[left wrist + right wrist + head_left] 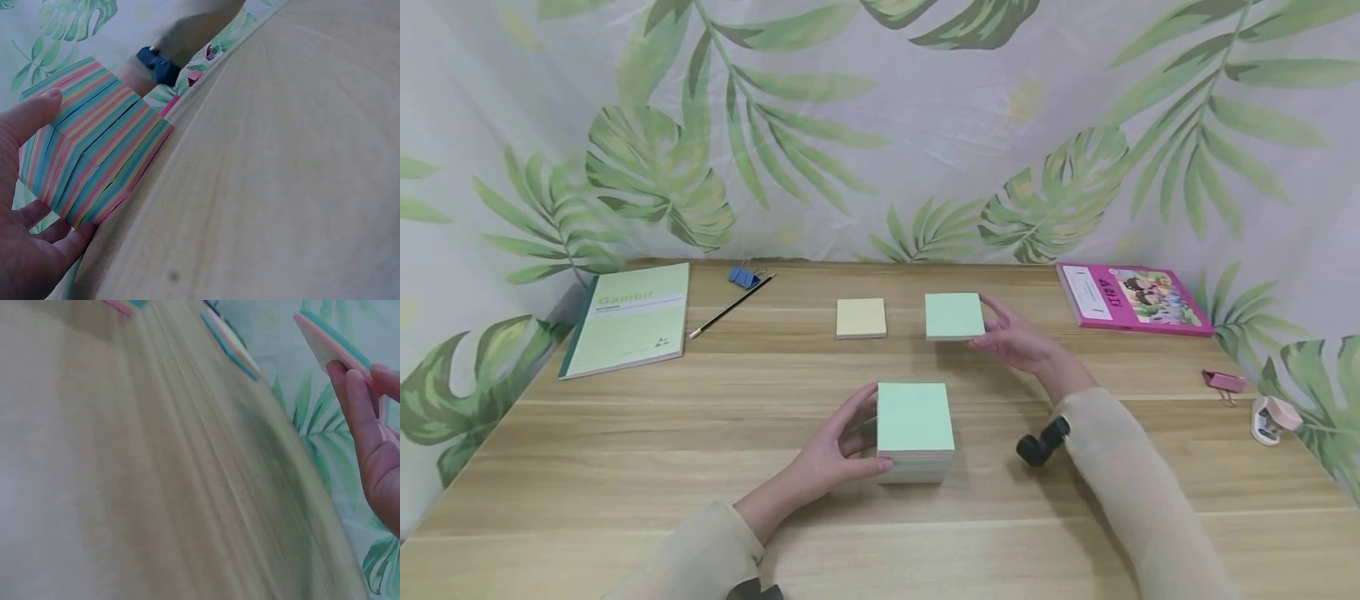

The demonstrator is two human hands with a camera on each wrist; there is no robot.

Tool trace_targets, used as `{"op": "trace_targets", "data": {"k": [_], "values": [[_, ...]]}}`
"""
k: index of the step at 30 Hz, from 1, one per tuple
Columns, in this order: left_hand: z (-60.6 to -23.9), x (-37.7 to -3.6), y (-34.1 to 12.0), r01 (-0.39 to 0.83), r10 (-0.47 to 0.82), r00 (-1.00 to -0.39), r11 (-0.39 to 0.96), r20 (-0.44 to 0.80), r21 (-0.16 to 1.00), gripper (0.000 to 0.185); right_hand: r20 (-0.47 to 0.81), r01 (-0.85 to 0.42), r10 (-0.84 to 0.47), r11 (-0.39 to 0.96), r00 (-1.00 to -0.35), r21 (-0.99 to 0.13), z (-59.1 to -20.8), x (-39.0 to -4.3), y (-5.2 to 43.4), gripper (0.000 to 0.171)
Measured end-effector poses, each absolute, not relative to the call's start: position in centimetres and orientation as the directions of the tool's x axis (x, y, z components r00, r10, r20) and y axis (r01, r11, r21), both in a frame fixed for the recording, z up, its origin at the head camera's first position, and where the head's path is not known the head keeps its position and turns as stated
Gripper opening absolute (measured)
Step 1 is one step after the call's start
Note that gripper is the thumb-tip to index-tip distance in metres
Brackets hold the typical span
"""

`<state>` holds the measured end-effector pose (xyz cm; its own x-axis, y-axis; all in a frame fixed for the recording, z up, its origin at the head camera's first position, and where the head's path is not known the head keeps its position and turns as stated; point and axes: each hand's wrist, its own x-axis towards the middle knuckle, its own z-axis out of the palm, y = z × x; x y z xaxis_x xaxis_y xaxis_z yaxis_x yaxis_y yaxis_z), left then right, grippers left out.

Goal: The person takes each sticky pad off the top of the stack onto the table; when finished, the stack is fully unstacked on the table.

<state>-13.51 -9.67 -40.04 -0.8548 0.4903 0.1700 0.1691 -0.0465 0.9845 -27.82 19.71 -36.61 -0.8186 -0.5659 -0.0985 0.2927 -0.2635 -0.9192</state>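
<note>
A tall block of sticky notes (913, 417) with a mint-green top stands on the table near the middle. Its sides (106, 147) show blue, pink and yellow stripes in the left wrist view. My left hand (822, 460) grips its left side, thumb at the front and fingers toward the back. Farther off, my right hand (1018, 340) pinches a thin green-topped sticky note pad (953, 317) by its right edge. In the right wrist view this pad (334, 344) is raised above the table, thumb on one face and fingers beneath. To its left lies a yellow-topped sticky note pad (861, 318).
Back left are a green notebook (632, 321), a black pencil (730, 307) and a blue binder clip (744, 277). A pink book (1135, 297) lies back right. Nearer the right edge are a pink binder clip (1225, 381) and a pink-and-white stapler (1273, 418).
</note>
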Motion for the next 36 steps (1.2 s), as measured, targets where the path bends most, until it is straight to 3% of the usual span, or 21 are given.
{"op": "trace_targets", "data": {"k": [7,17,25,36], "values": [[-39.9,-13.4,-9.7,0.176,0.497,-0.85,-0.051,0.177,0.983,0.084,-0.228,0.367,-0.534,-0.17,-0.814,-0.914,-37.4,-31.4,18.2,0.084],[-38.1,-12.6,-9.5,0.165,0.493,-0.855,-0.034,0.16,0.986,0.083,-0.315,0.433,-0.536,-0.106,-0.783,-0.895,-38.6,-33.6,16.1,0.084],[-38.1,-12.7,-9.6,0.172,0.493,-0.854,-0.034,0.167,0.984,0.083,-0.36,0.437,-0.504,-0.039,-0.785,-0.899,-38.5,-34.0,14.7,0.082],[-38.7,-12.9,-9.6,0.177,0.5,-0.847,-0.054,0.18,0.983,0.084,-0.351,0.395,-0.464,0.004,-0.813,-0.919,-37.7,-33.1,16.2,0.068]]}}
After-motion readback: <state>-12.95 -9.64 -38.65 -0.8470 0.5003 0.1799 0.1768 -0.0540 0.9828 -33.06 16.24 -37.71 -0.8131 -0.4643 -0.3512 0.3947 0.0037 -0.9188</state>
